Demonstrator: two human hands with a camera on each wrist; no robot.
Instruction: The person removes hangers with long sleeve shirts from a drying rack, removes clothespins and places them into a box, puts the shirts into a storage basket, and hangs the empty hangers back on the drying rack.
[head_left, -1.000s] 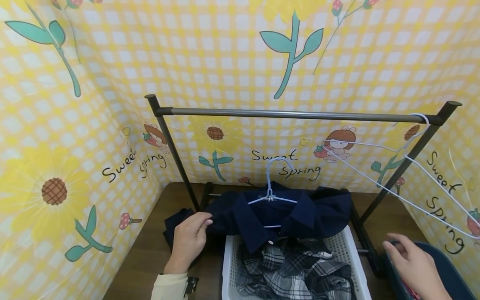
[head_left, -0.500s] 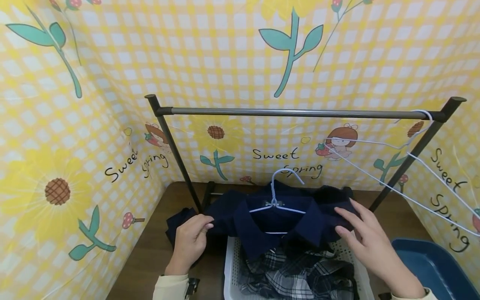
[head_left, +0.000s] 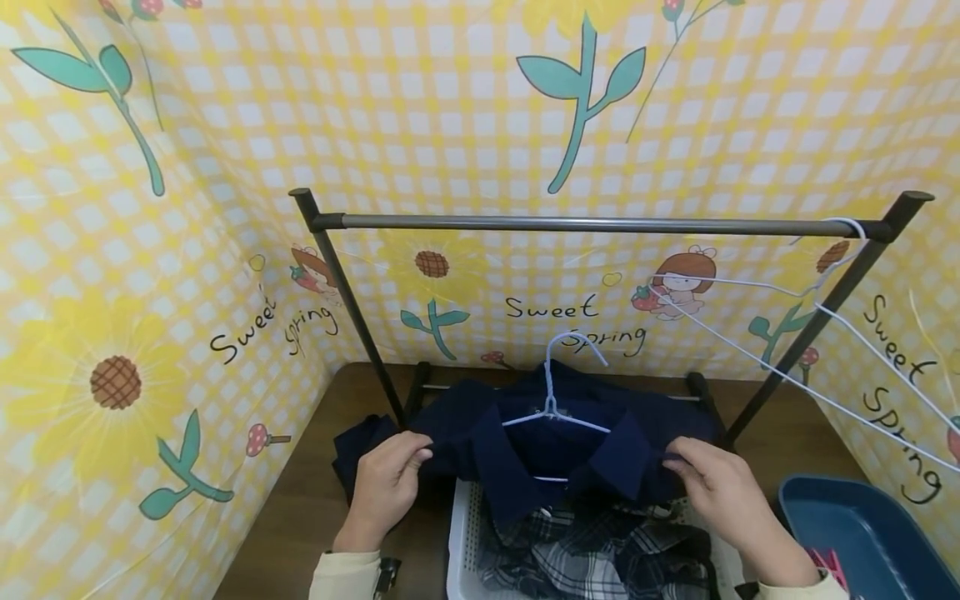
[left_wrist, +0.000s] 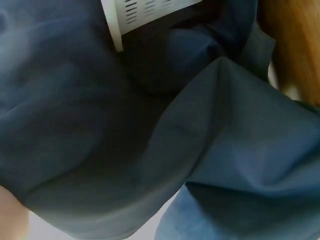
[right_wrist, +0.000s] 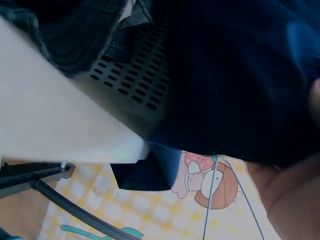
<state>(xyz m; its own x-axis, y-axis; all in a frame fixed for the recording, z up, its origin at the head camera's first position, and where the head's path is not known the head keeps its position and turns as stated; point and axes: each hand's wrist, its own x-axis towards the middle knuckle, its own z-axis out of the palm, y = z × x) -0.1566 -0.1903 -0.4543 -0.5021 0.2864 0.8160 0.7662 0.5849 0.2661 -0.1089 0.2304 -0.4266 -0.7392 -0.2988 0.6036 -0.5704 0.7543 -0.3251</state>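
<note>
A navy collared shirt (head_left: 517,467) is spread over the far end of the basket, with a pale blue wire hanger (head_left: 551,392) inside its collar and the hook standing up. My left hand (head_left: 385,483) pinches the shirt at its left shoulder. At the opposite shoulder my right hand (head_left: 723,496) pinches the cloth between thumb and fingers. The left wrist view is filled by folds of the navy shirt (left_wrist: 100,125), with a bit of hand at the lower left edge. In the right wrist view, my right hand (right_wrist: 295,195) is at the shirt's edge.
A white perforated basket (head_left: 459,542) holds black-and-white plaid clothing (head_left: 577,558). Behind it stands a dark metal clothes rack (head_left: 562,224), with a white wire hanger (head_left: 750,354) hanging at its right end. A blue tub (head_left: 847,500) with something pink (head_left: 827,567) sits at the right.
My right hand has come left from over the blue tub to the shirt's right shoulder and taken hold of it. The hanger hook has tipped and shifted slightly right. My left hand keeps its pinch.
</note>
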